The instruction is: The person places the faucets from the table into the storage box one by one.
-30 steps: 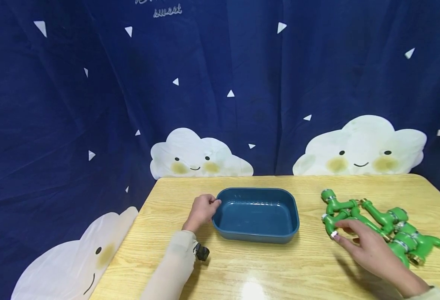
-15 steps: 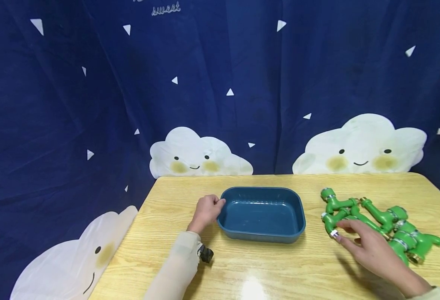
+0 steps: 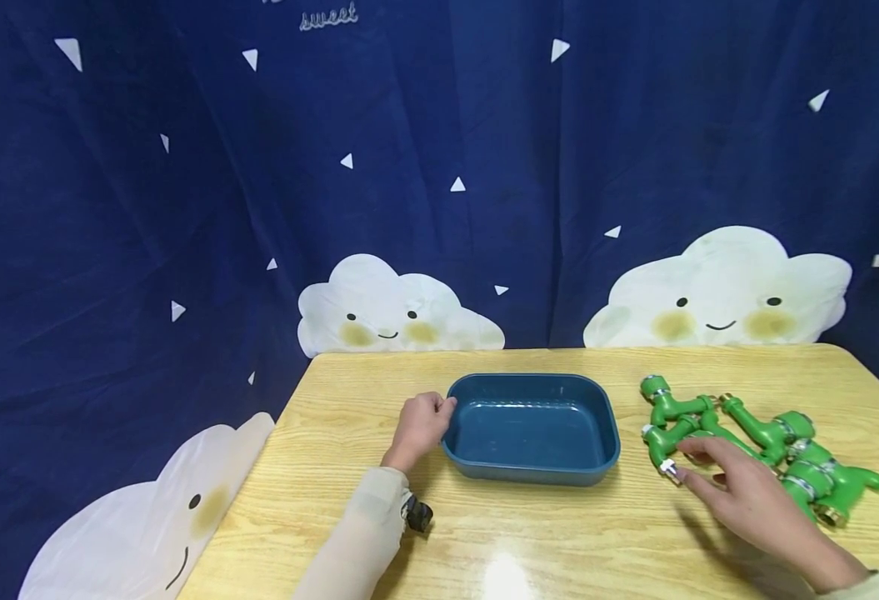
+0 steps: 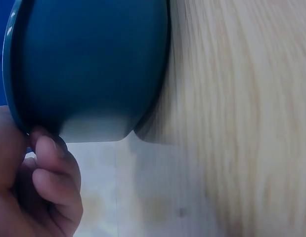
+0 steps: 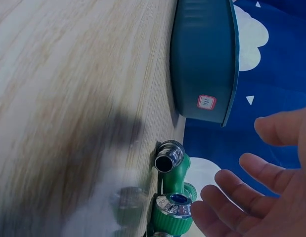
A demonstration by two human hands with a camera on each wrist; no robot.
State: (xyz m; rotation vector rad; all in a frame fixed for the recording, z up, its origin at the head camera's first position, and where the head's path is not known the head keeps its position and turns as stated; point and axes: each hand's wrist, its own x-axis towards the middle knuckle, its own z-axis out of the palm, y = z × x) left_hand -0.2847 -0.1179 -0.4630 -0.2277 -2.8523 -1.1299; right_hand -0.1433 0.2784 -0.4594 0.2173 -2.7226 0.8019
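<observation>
In the head view a deep teal-blue rectangular plastic basin (image 3: 532, 437) stands on the table, with nothing lying in it. My left hand (image 3: 420, 427) pinches its left rim between thumb and curled fingers; the left wrist view shows this grip (image 4: 49, 173) at the basin's corner. At the right lie several green taps (image 3: 772, 437) with silver and brass-coloured ends. Over the near side of this group hovers my right hand (image 3: 746, 504), fingers loosely bent. In the right wrist view a tap (image 5: 175, 170) lies just beyond those spread fingertips, and nothing is held.
A light wood-grain table (image 3: 559, 542) carries everything. Behind it hangs a dark blue curtain (image 3: 469, 108) with white triangles and smiling clouds. A small black device (image 3: 418, 514) is strapped at my left wrist. A strip of bare tabletop separates the basin from the taps.
The basin has slid right, toward the taps, with my left hand still gripping its rim. My right hand has shifted only slightly; the taps lie as before.
</observation>
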